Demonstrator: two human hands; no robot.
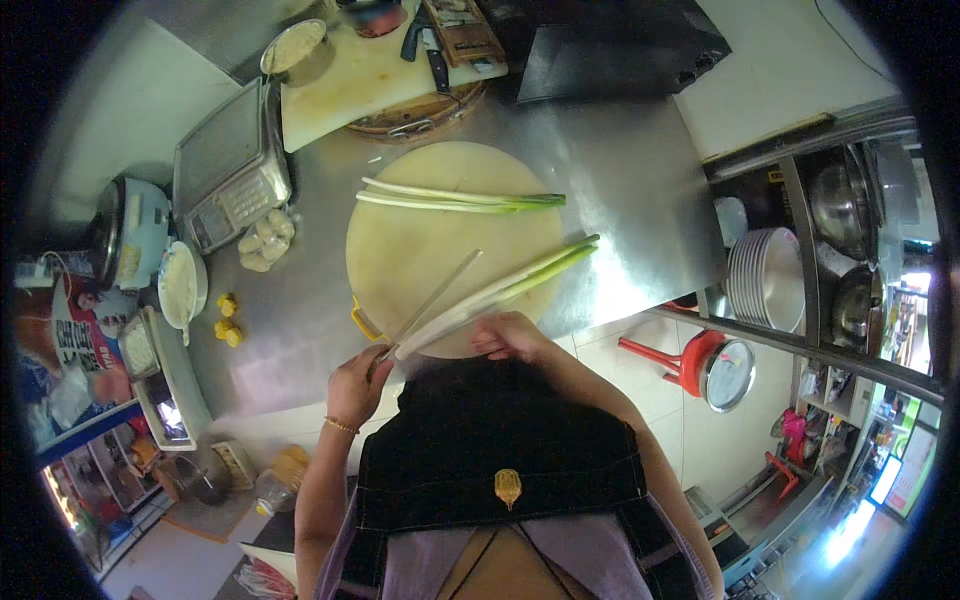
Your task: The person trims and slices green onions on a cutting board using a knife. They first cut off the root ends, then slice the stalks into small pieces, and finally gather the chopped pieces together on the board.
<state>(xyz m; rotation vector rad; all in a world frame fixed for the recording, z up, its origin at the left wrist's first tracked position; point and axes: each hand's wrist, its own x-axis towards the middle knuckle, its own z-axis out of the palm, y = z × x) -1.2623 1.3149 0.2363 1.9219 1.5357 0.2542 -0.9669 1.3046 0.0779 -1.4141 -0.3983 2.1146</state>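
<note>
My left hand (360, 379) grips the handle of a kitchen knife at the near left rim of a round cutting board (420, 262). The narrow knife blade (439, 291) points up and right over the board. Close beside it lie scallions (510, 283), white ends near the knife and green ends past the right rim. My right hand (510, 336) is blurred at the board's near edge, fingers curled, just below these scallions; whether it holds anything is unclear. More scallions (457, 199) lie across the board's far part. A yellow handle (365, 319) sits at the left rim.
Left on the steel table (622, 172) are a digital scale (232, 172), a bag of pale round items (268, 238), a white bowl (182, 285) and yellow pieces (227, 330). Behind stand a rectangular cutting board (345, 90) with knives (437, 67). Stacked plates (765, 277) fill a right shelf.
</note>
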